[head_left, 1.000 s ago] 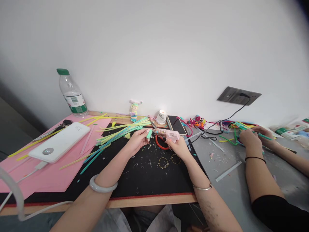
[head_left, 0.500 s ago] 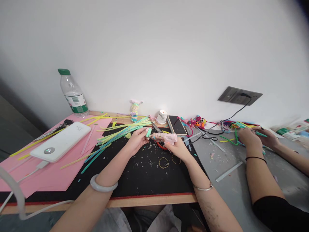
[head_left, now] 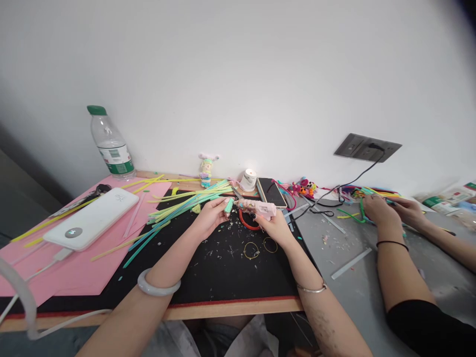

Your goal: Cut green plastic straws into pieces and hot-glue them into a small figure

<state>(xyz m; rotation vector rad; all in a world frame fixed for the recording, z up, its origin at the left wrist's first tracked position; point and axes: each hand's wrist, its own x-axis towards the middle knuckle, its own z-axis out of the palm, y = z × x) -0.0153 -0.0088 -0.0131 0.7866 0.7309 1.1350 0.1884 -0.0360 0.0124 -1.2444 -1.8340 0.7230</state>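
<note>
My left hand (head_left: 210, 217) pinches a small mint-green fuzzy piece (head_left: 228, 205), likely made of pipe cleaner, over a black mat (head_left: 208, 277). In my right hand (head_left: 275, 227) is a pink hot glue gun (head_left: 262, 209), its brownish, smeared nozzle end pointing left at the green piece. Whether nozzle and piece touch I cannot tell. Beneath the glue gun lie scissors with a red handle (head_left: 248, 225), partly hidden. Left of my hands a bundle of yellow, green and blue pipe cleaners (head_left: 174, 214) is spread out. A small pastel doll figure (head_left: 206, 171) stands behind.
A white power bank (head_left: 92, 218) with a cable lies on pink sheets (head_left: 87, 275). Near the wall are a bottle (head_left: 111, 144), a white cup (head_left: 248, 180) and a phone (head_left: 271, 192). A black cord runs from the wall socket (head_left: 368, 148). At right, a co-worker's hands (head_left: 383, 210) handle pipe cleaners.
The glue gun has moved slightly right, opening a small gap beside the green piece and showing more of the red scissors handle. My left hand keeps its hold. The co-worker's hands have shifted a little.
</note>
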